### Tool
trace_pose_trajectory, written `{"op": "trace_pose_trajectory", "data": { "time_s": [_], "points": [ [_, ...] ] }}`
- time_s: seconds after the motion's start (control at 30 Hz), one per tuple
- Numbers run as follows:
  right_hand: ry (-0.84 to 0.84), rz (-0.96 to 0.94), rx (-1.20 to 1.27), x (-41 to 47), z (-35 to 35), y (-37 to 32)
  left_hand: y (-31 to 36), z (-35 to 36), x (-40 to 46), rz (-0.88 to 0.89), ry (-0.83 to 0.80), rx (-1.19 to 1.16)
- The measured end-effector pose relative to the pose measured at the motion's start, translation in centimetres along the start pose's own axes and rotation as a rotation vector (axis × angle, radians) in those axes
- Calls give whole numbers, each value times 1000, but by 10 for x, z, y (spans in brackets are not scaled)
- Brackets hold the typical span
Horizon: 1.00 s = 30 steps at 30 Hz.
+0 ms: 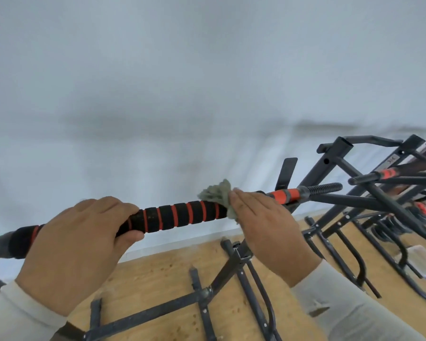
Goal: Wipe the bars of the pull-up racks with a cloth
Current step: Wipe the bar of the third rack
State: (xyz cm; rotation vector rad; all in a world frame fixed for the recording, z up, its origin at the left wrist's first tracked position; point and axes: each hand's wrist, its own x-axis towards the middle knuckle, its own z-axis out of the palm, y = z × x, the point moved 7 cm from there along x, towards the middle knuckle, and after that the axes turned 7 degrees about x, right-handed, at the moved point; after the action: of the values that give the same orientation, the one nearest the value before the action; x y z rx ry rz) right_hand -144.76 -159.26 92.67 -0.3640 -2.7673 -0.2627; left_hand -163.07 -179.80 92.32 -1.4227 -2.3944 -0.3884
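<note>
Cloth (218,195) sits wrapped on the bar (180,215) under your right hand (263,222), fingers flat; your left hand (79,244) grips the foam. Further racks (369,193) beside you look left to wipe.

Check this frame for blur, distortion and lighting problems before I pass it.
Head view: wide-angle bending curves the bar and floor edge; the wall is a soft, featureless haze; left hand, right hand and cloth are slightly soft; far racks smear; lighting is flat, without glare.
</note>
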Motion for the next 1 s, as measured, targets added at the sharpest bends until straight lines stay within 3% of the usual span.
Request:
{"op": "trace_pose_trajectory", "data": {
  "time_s": [0.1, 0.17, 0.27, 0.37, 0.53, 0.73, 0.87, 1.0],
  "points": [
    [-68, 253, -129, -14, -19, 62, 1, 0, 0, -8, 19, 19],
    [-28, 329, -61, -11, -28, 69, 3, 0, -1, -12, 22, 35],
    [58, 290, 180, 2, -20, 35, 7, -3, -2, -17, -5, 51],
    [89, 196, 189, 9, -8, 14, 5, -8, -4, -8, -24, 48],
    [-37, 154, 223, 10, -6, 40, -20, -20, -13, -79, -121, 54],
    [-196, 138, 38, 12, 9, 45, -22, -18, -19, -111, -76, 11],
    [-120, 237, 41, 22, 0, 6, -23, -16, -20, -123, -44, -2],
    [-44, 95, 178, 44, 8, -94, -25, -13, -20, -130, -42, -29]
  ]
}}
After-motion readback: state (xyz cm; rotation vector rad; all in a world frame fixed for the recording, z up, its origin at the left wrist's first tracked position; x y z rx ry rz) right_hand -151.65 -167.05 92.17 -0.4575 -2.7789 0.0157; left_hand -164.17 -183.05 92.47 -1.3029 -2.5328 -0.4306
